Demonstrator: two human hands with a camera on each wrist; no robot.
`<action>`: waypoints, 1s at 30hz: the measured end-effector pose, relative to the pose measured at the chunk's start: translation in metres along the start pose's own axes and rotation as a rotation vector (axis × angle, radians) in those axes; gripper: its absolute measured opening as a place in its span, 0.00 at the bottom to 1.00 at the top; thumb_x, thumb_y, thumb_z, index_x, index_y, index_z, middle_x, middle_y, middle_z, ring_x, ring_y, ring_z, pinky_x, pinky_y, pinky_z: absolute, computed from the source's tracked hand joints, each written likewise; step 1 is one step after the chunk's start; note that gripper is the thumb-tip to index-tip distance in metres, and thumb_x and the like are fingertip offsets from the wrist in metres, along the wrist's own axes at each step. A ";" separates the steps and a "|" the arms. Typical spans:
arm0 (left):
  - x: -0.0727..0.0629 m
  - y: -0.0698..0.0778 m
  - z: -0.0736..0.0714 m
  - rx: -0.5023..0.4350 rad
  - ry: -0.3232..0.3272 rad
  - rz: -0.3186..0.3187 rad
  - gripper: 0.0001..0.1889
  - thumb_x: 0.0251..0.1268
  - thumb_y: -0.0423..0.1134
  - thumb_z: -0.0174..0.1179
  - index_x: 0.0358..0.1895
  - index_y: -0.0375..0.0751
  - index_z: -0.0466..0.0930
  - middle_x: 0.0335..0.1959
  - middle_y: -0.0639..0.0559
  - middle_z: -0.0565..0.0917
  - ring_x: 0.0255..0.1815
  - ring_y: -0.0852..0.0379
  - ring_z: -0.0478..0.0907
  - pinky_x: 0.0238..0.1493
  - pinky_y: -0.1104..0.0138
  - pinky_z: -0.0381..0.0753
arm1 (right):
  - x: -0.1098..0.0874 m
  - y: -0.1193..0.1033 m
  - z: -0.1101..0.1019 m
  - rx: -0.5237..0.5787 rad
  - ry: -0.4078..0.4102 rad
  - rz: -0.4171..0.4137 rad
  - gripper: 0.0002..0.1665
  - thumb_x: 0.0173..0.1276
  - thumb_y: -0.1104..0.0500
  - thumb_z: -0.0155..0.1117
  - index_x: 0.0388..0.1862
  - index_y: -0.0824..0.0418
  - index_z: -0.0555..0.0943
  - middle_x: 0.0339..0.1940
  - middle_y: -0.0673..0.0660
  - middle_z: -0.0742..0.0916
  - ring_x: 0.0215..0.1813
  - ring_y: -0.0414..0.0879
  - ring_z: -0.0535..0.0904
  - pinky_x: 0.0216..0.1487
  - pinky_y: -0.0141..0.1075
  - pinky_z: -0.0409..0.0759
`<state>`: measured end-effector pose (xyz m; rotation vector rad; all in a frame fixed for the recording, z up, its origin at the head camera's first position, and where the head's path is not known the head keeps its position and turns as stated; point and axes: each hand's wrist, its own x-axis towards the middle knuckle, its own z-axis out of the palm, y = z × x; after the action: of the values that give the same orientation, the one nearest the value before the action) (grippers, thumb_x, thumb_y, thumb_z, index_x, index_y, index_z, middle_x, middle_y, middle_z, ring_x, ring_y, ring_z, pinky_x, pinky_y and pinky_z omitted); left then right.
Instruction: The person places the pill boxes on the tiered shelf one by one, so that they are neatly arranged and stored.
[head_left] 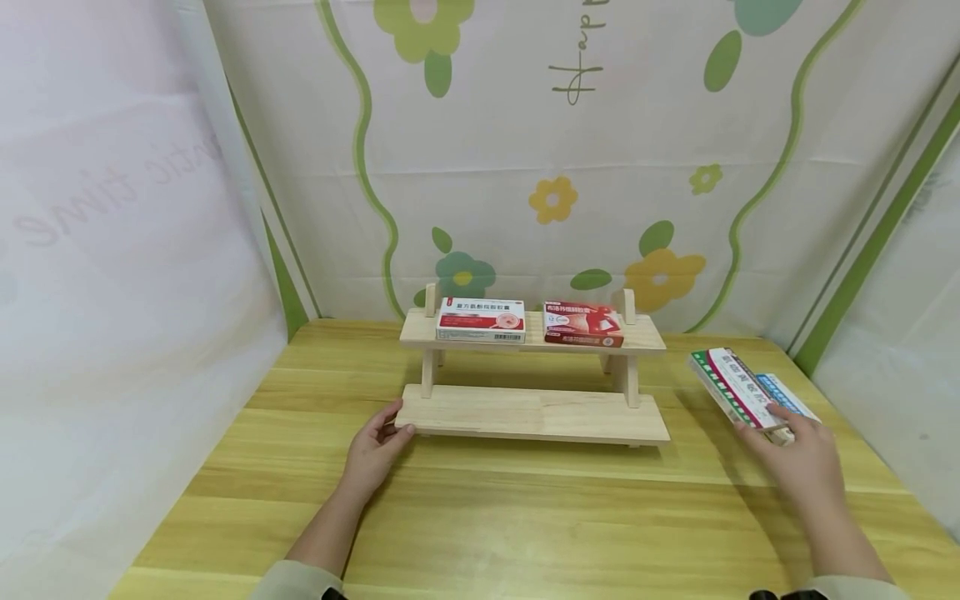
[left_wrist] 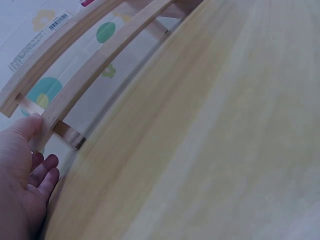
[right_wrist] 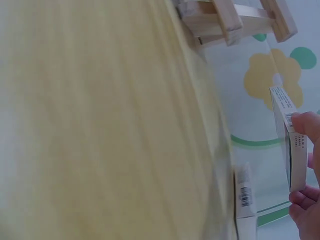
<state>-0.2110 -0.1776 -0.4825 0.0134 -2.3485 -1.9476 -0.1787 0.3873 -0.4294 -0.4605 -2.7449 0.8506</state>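
Sleeves point(head_left: 296, 581) lie nearest: left hand point(head_left: 373, 452) grasps the stand point(head_left: 525, 412) at lower left, likely for steadiness; right hand point(head_left: 807, 458) pinches a white box point(head_left: 731, 387) by its near end, leaving most lettering clear, above another box point(head_left: 787, 394) at right on the desk point(head_left: 525, 517).

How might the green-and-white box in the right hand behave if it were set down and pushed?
The green-and-white box is probably fairly stiff, since its edges look straight in the grip of the right hand. It seems light for its size, being held near one end by that hand alone. Its flat, thin shape suggests sliding rather than rolling.
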 end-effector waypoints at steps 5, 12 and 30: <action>0.001 -0.001 0.000 -0.007 0.004 0.000 0.29 0.67 0.36 0.63 0.70 0.38 0.68 0.70 0.38 0.69 0.54 0.55 0.75 0.47 0.82 0.76 | 0.003 -0.010 -0.010 0.004 0.039 -0.024 0.48 0.67 0.36 0.60 0.74 0.65 0.62 0.69 0.84 0.60 0.62 0.82 0.59 0.51 0.73 0.65; 0.002 -0.002 0.000 -0.006 0.001 0.008 0.29 0.67 0.37 0.63 0.70 0.37 0.67 0.70 0.37 0.69 0.56 0.52 0.75 0.47 0.82 0.77 | 0.005 -0.030 -0.022 0.000 0.063 -0.080 0.47 0.67 0.38 0.61 0.73 0.68 0.63 0.71 0.82 0.60 0.64 0.81 0.58 0.51 0.74 0.64; 0.001 -0.003 0.000 -0.002 0.004 0.025 0.29 0.66 0.36 0.63 0.70 0.35 0.67 0.69 0.35 0.69 0.58 0.46 0.75 0.47 0.82 0.76 | 0.010 -0.110 -0.031 0.004 0.022 -0.244 0.49 0.66 0.35 0.61 0.75 0.64 0.63 0.74 0.76 0.60 0.70 0.76 0.56 0.53 0.76 0.63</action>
<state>-0.2119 -0.1780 -0.4857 -0.0123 -2.3326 -1.9376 -0.2037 0.3206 -0.3396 -0.1284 -2.7059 0.7830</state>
